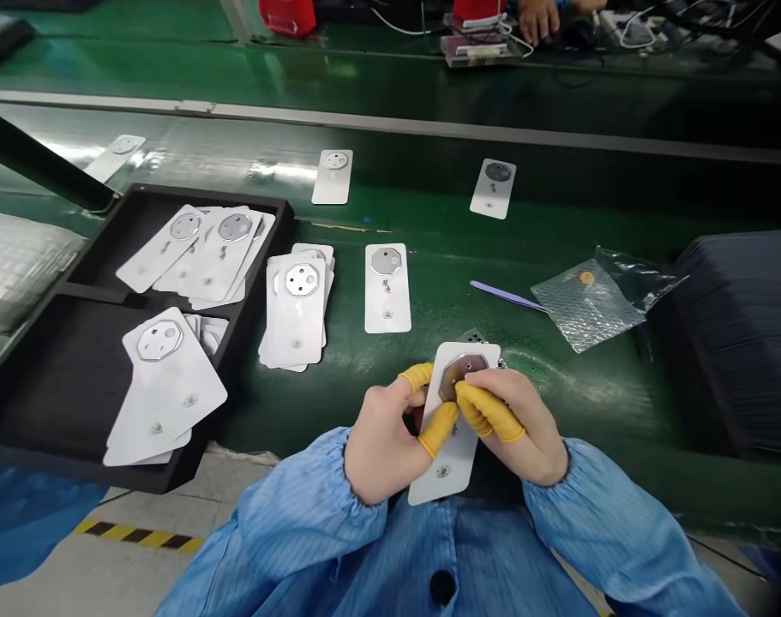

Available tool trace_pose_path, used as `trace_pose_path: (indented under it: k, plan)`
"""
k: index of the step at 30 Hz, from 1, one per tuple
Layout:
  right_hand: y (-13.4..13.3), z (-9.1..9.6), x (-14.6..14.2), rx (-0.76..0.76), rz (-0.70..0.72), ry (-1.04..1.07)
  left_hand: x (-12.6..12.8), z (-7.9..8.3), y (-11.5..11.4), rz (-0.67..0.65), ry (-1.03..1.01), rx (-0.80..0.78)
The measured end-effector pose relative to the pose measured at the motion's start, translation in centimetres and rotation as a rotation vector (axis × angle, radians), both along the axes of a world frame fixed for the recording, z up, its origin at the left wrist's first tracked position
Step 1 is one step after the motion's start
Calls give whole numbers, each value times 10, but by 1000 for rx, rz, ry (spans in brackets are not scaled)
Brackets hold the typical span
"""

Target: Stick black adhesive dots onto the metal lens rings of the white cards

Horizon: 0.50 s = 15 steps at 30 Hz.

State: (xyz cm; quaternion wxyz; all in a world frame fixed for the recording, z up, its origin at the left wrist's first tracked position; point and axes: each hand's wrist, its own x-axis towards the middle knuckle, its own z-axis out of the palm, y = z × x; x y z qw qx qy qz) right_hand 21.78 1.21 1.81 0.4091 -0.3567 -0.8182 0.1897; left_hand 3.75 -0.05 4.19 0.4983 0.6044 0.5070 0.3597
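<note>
My left hand (pixel 387 441) grips a white rectangular card (pixel 432 484) by its left edge, thumb on the face and fingers behind. Yellow finger cots cover several fingertips on both hands. The card is tilted and carries a grey octagonal metal plate (pixel 451 374) near its top. My right hand (pixel 515 420) has its fingers pinched together against that plate; whether something small sits between them is hidden. Behind the card's top edge, a few small dark parts (pixel 475 336) show on the green surface. Another white card (pixel 388 296) with a grey plate lies just beyond my hands.
A black two-part tray (pixel 43 360) with white cards stands at left, beside a card stack (pixel 293 313). Purple tweezers (pixel 502 294) and a clear bubble bag (pixel 586 304) lie right, before a dark stack (pixel 743 334). Across the bench shows another person's hand (pixel 537 19).
</note>
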Motion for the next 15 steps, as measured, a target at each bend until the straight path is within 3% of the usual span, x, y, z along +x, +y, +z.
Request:
trace_pose_path:
  k: [7,15]
  plan:
    - [1,3,2,14,8,-14,4,-3,-4,31,143,156]
    - [-6,-1,12,58,6,-85,6,0,-3,-16,59,80]
